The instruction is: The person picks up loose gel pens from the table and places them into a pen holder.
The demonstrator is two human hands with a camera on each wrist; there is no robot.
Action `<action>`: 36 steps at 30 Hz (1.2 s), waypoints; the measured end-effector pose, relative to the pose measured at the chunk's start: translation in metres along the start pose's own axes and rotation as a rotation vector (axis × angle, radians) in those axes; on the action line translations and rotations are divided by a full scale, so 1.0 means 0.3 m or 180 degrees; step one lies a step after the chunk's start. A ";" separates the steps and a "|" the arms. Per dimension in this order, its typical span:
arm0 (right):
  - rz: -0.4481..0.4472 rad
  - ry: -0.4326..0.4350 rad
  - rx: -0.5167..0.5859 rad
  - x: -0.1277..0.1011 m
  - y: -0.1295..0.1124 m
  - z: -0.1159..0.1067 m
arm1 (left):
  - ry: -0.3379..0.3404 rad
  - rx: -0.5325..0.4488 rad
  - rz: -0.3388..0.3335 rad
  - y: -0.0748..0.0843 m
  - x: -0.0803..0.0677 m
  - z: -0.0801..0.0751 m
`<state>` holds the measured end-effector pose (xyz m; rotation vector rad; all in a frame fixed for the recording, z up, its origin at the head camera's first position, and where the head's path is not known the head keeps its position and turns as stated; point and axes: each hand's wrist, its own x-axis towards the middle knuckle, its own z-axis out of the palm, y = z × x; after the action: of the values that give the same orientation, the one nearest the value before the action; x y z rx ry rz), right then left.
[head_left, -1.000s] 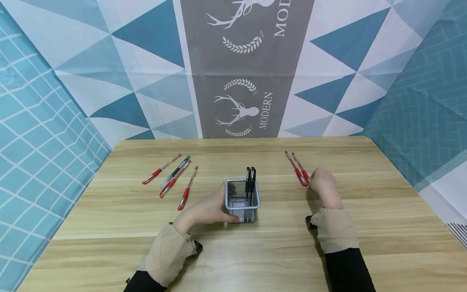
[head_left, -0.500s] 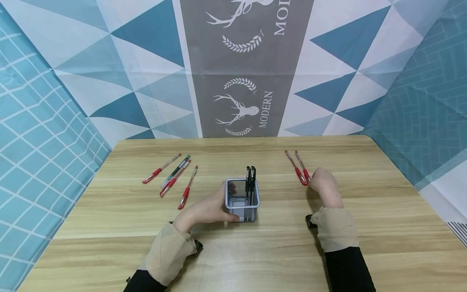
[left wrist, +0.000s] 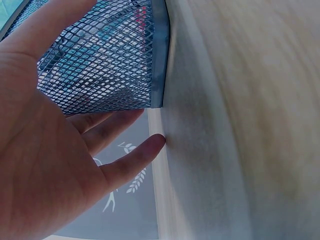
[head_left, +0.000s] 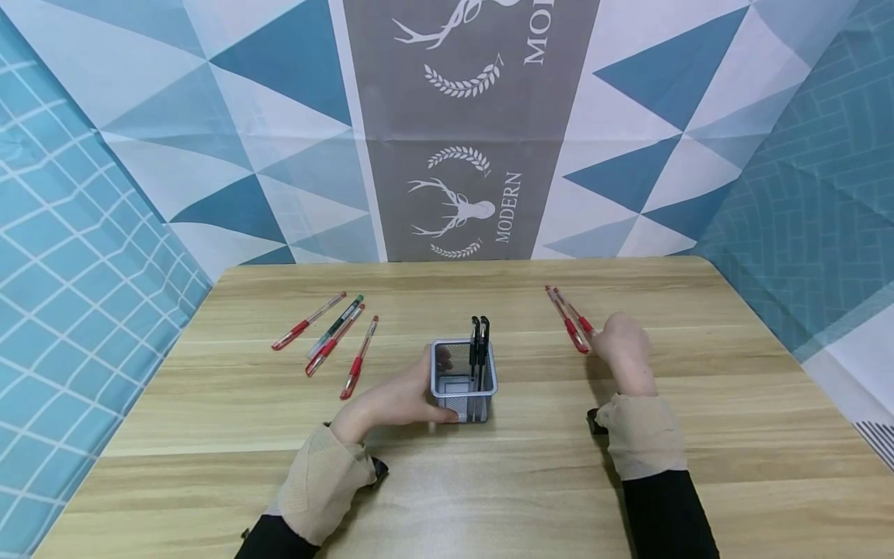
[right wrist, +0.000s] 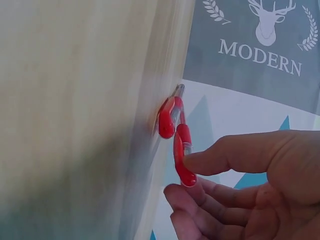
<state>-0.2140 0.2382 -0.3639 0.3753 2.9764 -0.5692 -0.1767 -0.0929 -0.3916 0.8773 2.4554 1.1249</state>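
My left hand [head_left: 401, 397] grips a silver-grey wire-mesh pen holder [head_left: 464, 394] from its left side, fingers behind and thumb in front. The holder stands upright on the table, and two black pens [head_left: 479, 345] lean in its right side. In the left wrist view the mesh wall [left wrist: 100, 60] lies between thumb and fingers. At the right, my right hand [head_left: 621, 349] pinches the capped end of a red pen [right wrist: 184, 160] between thumb and fingers. A second red pen [right wrist: 166, 120] lies on the table beside it, very close.
On the left of the wooden table [head_left: 489, 497] lie three red pens, the nearest one [head_left: 359, 357] by my left forearm, and a green-ended pen [head_left: 335, 326]. A patterned cloth [head_left: 447, 116] hangs behind the table's far edge.
My right hand has shifted slightly away from me. The far end of the red pen in it swung right, then back left toward the other pen. The left hand and the holder stay put.
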 end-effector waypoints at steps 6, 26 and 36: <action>-0.0103 0.0365 0.0146 0.000 -0.007 0.000 | 0.0001 0.0027 0.0013 -0.002 0.003 0.002; -0.0156 0.1594 0.0758 0.004 -0.028 0.005 | 0.0009 0.0013 0.0037 0.005 0.000 -0.002; -0.0395 0.2243 0.0991 0.008 -0.040 0.000 | 0.0004 0.0047 0.0069 0.003 0.002 0.000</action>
<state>-0.2194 0.2280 -0.3599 0.5032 3.5949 -1.1267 -0.1767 -0.0921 -0.3909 0.9098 2.4641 1.1162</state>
